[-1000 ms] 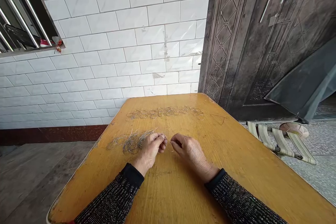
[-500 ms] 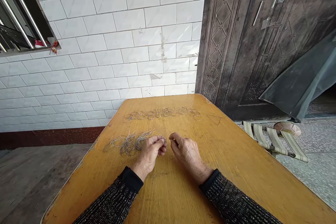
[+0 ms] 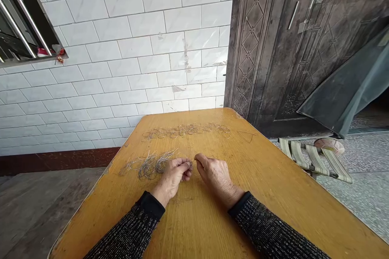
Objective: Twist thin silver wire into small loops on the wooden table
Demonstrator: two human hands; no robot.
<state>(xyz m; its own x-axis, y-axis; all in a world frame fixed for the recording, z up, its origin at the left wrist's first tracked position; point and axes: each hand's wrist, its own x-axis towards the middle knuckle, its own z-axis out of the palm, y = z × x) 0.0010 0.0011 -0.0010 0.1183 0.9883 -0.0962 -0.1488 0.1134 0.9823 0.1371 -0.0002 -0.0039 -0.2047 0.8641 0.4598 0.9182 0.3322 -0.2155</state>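
Above the middle of the wooden table (image 3: 194, 226), my left hand (image 3: 174, 176) is closed, thumb and fingertips pinched on a thin wire. My right hand (image 3: 215, 174) is closed just to the right, its fingertips pinching a thin wire too; most of that wire is hidden or too fine to follow. Beside my left hand lies a pile of loose grey wires (image 3: 148, 168), bent into loops with ends sticking up. Farther back runs a row of small wire rings (image 3: 191, 129), overlapping one another. A single bent wire (image 3: 246, 135) lies at the row's right end.
A white tiled wall (image 3: 136, 48) stands behind the table, with a barred window (image 3: 22, 20) at upper left. On the right are a dark carved door (image 3: 273, 60), a hanging grey sheet (image 3: 343, 93) and a low webbed folding stool (image 3: 316, 160) close to the table's edge.
The view has shifted slightly. My fingertips stay close together in nearly the same pose, and the wire pile and rings lie as before.
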